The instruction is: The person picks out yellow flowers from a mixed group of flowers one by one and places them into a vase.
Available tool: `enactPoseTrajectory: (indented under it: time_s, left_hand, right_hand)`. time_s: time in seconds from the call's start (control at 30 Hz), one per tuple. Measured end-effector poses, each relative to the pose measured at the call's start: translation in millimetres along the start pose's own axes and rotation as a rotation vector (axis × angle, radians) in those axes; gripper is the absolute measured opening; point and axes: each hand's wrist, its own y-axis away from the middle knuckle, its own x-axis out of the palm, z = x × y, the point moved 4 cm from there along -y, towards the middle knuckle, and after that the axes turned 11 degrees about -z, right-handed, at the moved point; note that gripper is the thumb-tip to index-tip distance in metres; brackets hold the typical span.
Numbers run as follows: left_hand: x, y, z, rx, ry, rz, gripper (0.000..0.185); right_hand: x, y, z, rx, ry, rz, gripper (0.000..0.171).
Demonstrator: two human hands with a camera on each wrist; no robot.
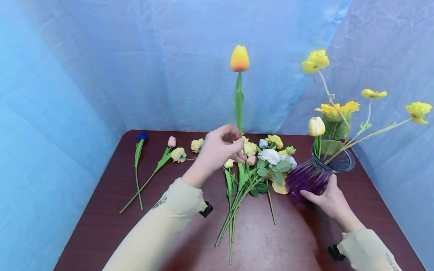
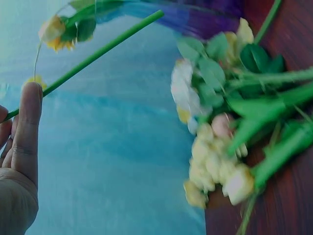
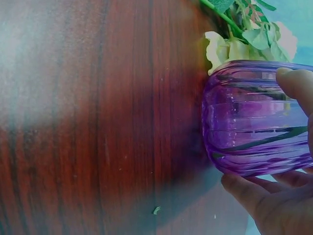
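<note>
Raised above the table, my left hand [image 1: 217,148] pinches the green stem of a yellow-orange tulip [image 1: 240,59], whose bloom points up. In the left wrist view the stem's lower end [image 2: 102,51] sticks out past the fingers. My right hand [image 1: 332,199] grips the side of a ribbed purple glass vase [image 1: 306,177], its mouth leaning right in the head view. A cream tulip [image 1: 317,126], a yellow sunflower [image 1: 333,110] and several yellow blooms [image 1: 316,61] stand in the vase. Some right fingers are hidden behind the glass.
Mixed flowers with white roses [image 1: 270,156] and green stems [image 1: 234,210] lie mid-table, close to the vase. Leftward lie a blue tulip [image 1: 142,136], a pink tulip [image 1: 171,142] and cream flowers [image 1: 178,154]. Blue cloth [image 1: 190,75] hangs behind the dark wooden table [image 1: 112,233].
</note>
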Motion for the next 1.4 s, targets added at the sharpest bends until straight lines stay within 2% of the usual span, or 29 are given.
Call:
enactPoseTrajectory:
  time_s: [0.2,0.37,0.5,0.7,0.93,1.0,1.07,1.27,1.33,1.4]
  left_hand:
    - [35.1,-7.0,-9.1,0.005,0.078,0.023,0.009]
    - [63.0,-8.6,-20.7,0.083,0.175,0.010,0.008]
    - [82.5,-8.1,-30.7,0.102,0.239,0.034,0.006]
    - [108.4,-8.5,-44.7,0.139,0.173,0.005,0.005]
    - [134.1,-15.7,-51.2,0.235,0.091,-0.026,0.005]
    - [139.5,-18.0,-49.7,0.262,0.036,-0.036,0.005]
    - [144.0,-20.6,-47.2,0.308,-0.061,-0.054,0.005]
    - [155.2,-24.6,-42.1,0.563,-0.538,-0.174,0.006]
    - [159.7,-24.3,-41.4,0.598,-0.647,-0.186,0.005]
    - [164.3,-24.2,-40.6,0.590,-0.733,-0.180,0.005]
  right_hand:
    - [0.1,-1.1,1.2,-0.005,0.016,0.002,0.099]
    - [1.1,-1.7,0.7,-0.009,0.005,-0.002,0.099]
    - [2.0,-1.3,-0.3,-0.012,-0.011,-0.007,0.099]
    - [1.3,-1.5,-0.3,-0.016,-0.015,-0.005,0.099]
    - [1.0,-2.2,-0.4,-0.014,-0.009,0.004,0.101]
    - [0.8,-2.3,-0.2,-0.019,-0.005,0.000,0.101]
    - [0.6,-2.2,0.2,-0.025,-0.002,-0.006,0.100]
    - [-0.1,-1.0,1.1,-0.031,0.018,-0.018,0.098]
    - [-0.2,-0.7,1.1,-0.023,0.018,-0.012,0.100]
    - [-0.3,-0.7,0.9,-0.016,0.020,-0.005,0.101]
